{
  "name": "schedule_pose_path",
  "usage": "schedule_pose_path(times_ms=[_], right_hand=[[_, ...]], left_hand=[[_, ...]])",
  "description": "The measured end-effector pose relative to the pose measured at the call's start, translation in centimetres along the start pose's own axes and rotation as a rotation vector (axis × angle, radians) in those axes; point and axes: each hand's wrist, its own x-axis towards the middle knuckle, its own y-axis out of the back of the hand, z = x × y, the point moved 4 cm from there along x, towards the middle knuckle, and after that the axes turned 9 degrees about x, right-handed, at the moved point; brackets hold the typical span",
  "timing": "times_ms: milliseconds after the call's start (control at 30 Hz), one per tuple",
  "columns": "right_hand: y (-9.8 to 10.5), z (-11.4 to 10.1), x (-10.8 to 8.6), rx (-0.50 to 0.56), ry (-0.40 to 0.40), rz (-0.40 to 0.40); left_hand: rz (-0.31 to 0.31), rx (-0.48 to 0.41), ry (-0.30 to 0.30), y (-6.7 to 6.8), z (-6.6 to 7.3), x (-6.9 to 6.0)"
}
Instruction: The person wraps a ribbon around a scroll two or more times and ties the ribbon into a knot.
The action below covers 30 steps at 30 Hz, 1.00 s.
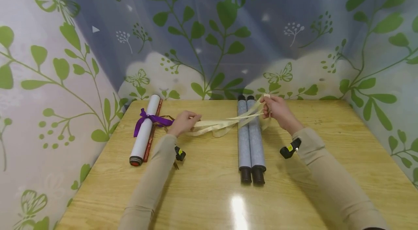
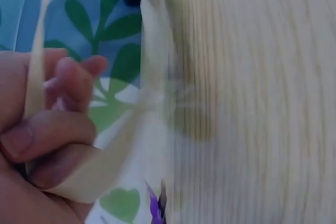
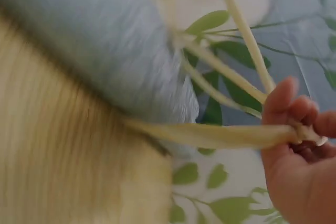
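Note:
A cream ribbon (image 1: 225, 124) stretches between the two hands, passing over two grey-blue rolls (image 1: 250, 132) that lie side by side with dark ends. The left hand (image 1: 184, 123) holds one part of the ribbon, left of the rolls; in the left wrist view the ribbon (image 2: 97, 179) runs between the curled fingers of that hand (image 2: 50, 135). Raised just right of the rolls' far end, the right hand (image 1: 277, 111) grips the other part. The right wrist view shows several strands of ribbon (image 3: 220, 136) meeting in the curled fingers of the right hand (image 3: 302, 150).
On the left of the wooden table (image 1: 209, 193) lies a white roll (image 1: 143, 132) tied with a purple ribbon (image 1: 140, 123), with a thin red patterned roll (image 1: 151, 143) against its right side. A leaf-patterned cloth (image 1: 209, 41) hangs behind the table.

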Motion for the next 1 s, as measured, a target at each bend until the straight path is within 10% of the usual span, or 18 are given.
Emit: schedule_pose_path(times_ms=[167, 333, 733, 1000], right_hand=[[-0.6, -0.5, -0.4, -0.55, 0.274, 0.112], [-1.1, -0.7, -0.7, -0.687, 0.493, 0.205], [-1.1, -0.4, -0.8, -0.496, 0.443, 0.216], [-1.2, 0.3, -0.3, 0.028, 0.317, 0.2]], left_hand=[[-0.026, 0.066, 0.047, 0.1, -0.6, -0.2], [-0.008, 0.051, 0.077, -0.4, -0.2, -0.2], [0.01, 0.072, -0.045, -1.9, 3.0, 0.4], [-0.023, -0.01, -0.136, -3.7, 5.9, 0.6]])
